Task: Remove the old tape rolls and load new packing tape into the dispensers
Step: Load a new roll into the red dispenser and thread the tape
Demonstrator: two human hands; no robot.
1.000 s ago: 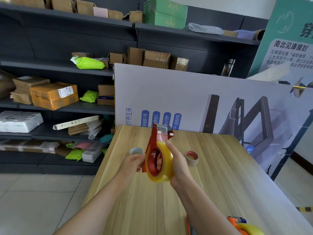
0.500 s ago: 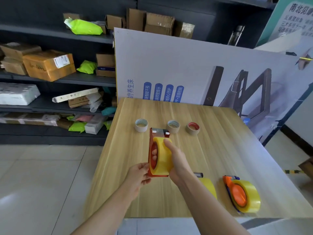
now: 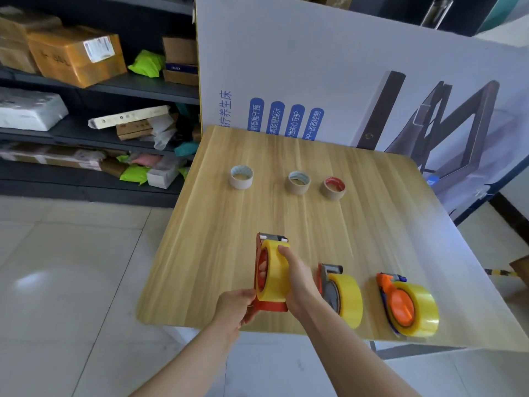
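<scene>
A red dispenser (image 3: 267, 305) loaded with a full yellow tape roll (image 3: 274, 270) stands near the front edge of the wooden table (image 3: 217, 230). My right hand (image 3: 299, 279) wraps around the roll from the right, fingers showing through its core. My left hand (image 3: 236, 306) pinches the dispenser's near end. To the right stand a grey dispenser (image 3: 329, 285) and an orange dispenser (image 3: 398, 305), each with a yellow roll. Three spent cardboard cores (image 3: 242, 176) (image 3: 298, 182) (image 3: 333, 188) stand in a row farther back.
A large printed board (image 3: 329, 67) leans upright against the table's far edge. Dark shelving (image 3: 137, 90) with boxes and parcels fills the left background. Tiled floor (image 3: 65, 267) lies left of the table.
The red dispenser with its roll has come down from in front of me to the table's front edge, both hands still on it. The view tilted down, revealing the two other dispensers.
</scene>
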